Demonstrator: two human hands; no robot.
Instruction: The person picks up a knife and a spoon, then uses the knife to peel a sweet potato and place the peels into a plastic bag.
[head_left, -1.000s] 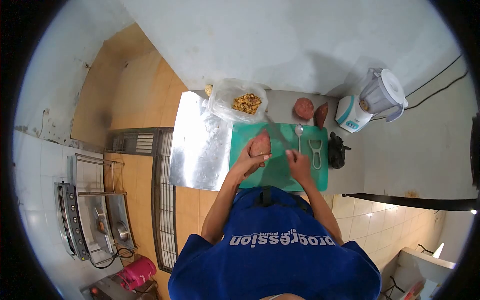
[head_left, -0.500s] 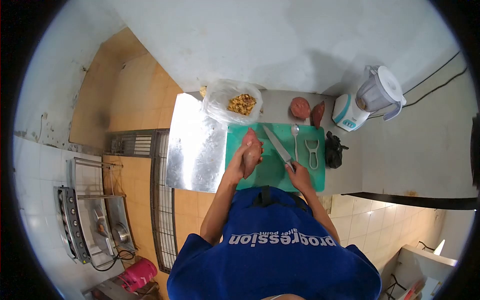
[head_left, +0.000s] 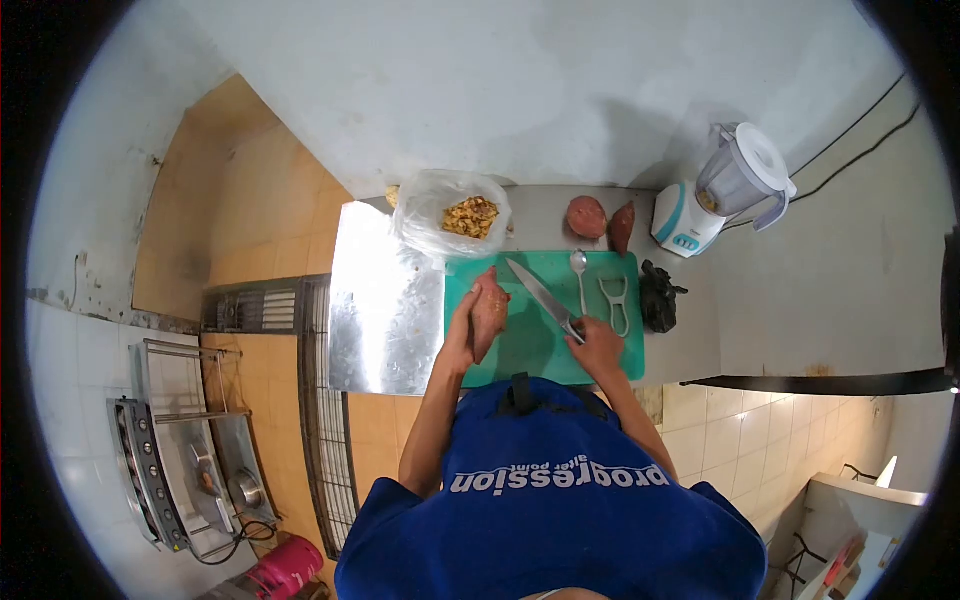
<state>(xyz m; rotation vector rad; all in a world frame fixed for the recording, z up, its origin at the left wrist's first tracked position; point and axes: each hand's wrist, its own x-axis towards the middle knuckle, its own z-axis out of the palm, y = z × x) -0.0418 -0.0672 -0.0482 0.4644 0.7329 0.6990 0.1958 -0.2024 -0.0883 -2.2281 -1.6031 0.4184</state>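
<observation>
A reddish-brown sweet potato (head_left: 489,310) is clamped by left hand (head_left: 466,322) fingers over the green plastic cutting board (head_left: 530,345), steadied for the steel kitchen knife (head_left: 540,295) gripped tight in right hand (head_left: 597,345) fingers.

The knife handle is hidden inside the right hand (head_left: 598,345), only the blade (head_left: 535,290) showing beyond its fingers. The near end of the sweet potato (head_left: 489,313) is covered by the left hand (head_left: 462,335). The bag's (head_left: 445,215) contents, beyond the fingers, are too small to identify.
</observation>
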